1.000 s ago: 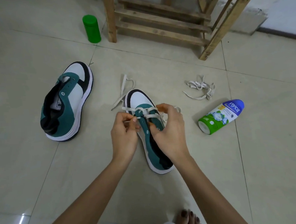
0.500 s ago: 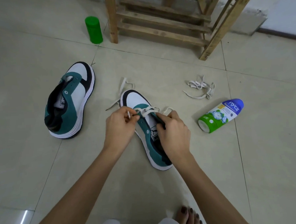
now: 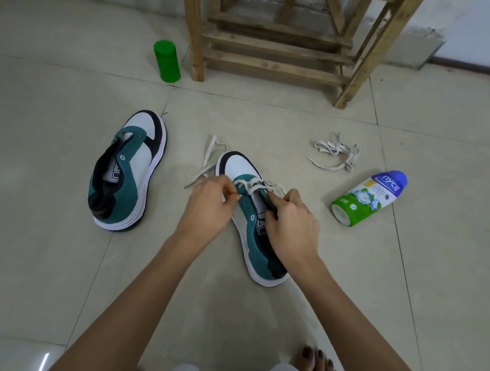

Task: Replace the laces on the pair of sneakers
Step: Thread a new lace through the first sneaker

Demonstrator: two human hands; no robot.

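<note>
Two crossings of the white lace are showing over the front eyelets of the sneaker lying on the floor between the forearms, so the threading is looking only partly done on this one. The left hand is pinching the lace tip between thumb and forefinger beside the left eyelet row, its grip closed on the lace. The right hand is curling its grip around the sneaker's right flap by the tongue, steadying it; whether it is also holding the other strand, I cannot tell. Next, the tip is likely needing careful aiming into the next free eyelet, then an even pull. The second sneaker is lying to the left, showing no lace.
</note>
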